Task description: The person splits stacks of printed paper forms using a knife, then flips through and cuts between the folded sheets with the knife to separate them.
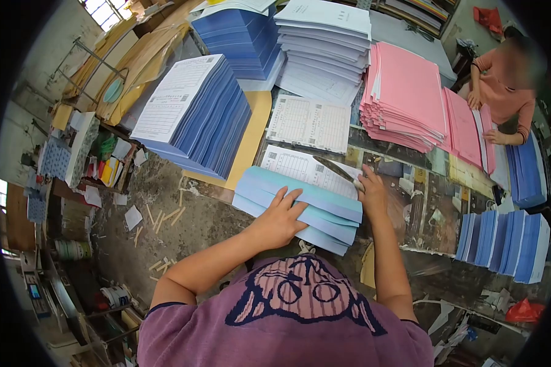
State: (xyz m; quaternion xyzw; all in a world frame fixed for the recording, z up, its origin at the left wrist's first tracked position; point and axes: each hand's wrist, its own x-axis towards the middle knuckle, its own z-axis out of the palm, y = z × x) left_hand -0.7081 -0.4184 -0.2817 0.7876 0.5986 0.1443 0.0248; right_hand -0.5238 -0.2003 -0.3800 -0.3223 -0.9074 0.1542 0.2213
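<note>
Blue-backed sheets (333,215) lie right in front of you at the near edge of the worktable (404,227), fanned in overlapping layers, their long axis running left to right and sloping down toward your right. Your left hand (277,221) rests flat on them, fingers spread apart and pointing away from you and to the right, with nothing gripped.

Your right hand (373,191) is at their right end, fingers closed on the near end of a long dark blade (332,168). The blade slants across the white printed page (291,164) just beyond the blue layers; its long axis is diagonal, and its free tip points away from you and to the left.

Beyond that page, a printed form (309,122) lies flat. To its left, a tall blue-edged stack (211,119) stands on yellow board (256,125), with another blue stack (239,43) behind it. White stacked papers (324,46) sit farther back, and pink folders (404,92) are piled to their right. At the far right, another person (502,92) has both hands on a pink cover (471,131), near upright blue bundles (502,244).
</note>
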